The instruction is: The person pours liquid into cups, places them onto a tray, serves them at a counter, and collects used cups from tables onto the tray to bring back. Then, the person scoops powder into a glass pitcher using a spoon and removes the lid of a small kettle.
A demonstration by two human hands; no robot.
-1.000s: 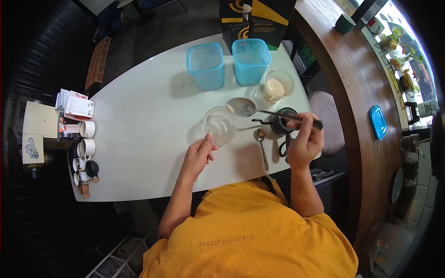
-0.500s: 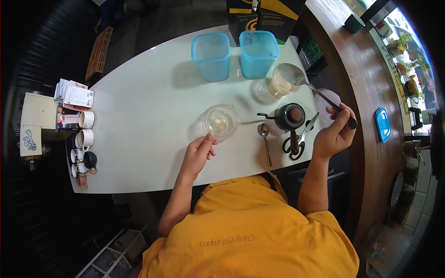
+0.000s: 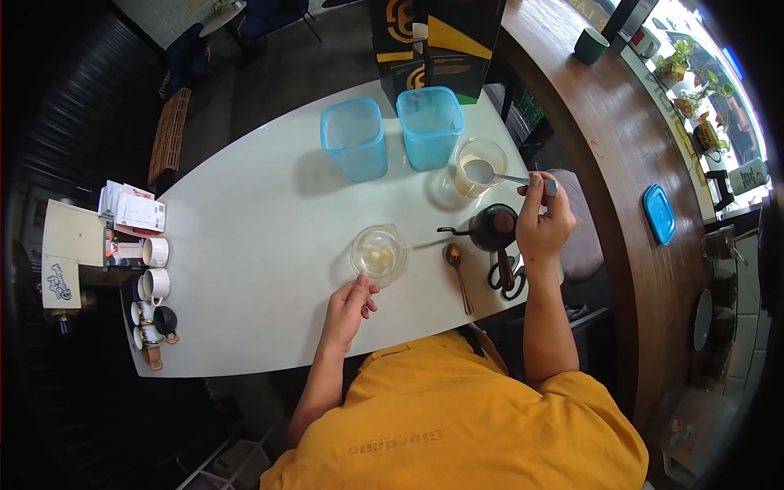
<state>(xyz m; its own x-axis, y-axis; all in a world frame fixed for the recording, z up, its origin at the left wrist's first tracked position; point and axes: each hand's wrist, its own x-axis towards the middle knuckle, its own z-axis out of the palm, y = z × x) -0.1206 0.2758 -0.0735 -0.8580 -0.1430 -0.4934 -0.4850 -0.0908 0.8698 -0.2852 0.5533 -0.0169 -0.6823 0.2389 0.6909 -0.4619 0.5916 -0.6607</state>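
My left hand [image 3: 349,310] pinches the near rim of a small clear cup with a spout [image 3: 380,255], which has a little pale stuff at its bottom. In my right hand [image 3: 545,220] is the dark handle of a ladle [image 3: 480,171]. The ladle's round head is at the mouth of a clear round container [image 3: 467,186] with pale contents; whether it touches them I cannot tell. Below that stands a small black kettle [image 3: 492,227] with a thin spout and brown handle. A metal spoon [image 3: 459,278] and black-handled scissors [image 3: 508,286], partly hidden, lie near my right forearm.
Two blue plastic containers [image 3: 355,143] stand at the back of the white table [image 3: 245,286], before a black and yellow box [image 3: 445,49]. White cups [image 3: 155,284] and papers [image 3: 139,211] line the left end. A blue lid [image 3: 659,214] lies on the wooden counter [image 3: 608,204].
My right hand has moved left and turned, bringing the ladle's head over the clear container's mouth. My left hand still holds the clear cup. The whole view has shifted with my head.
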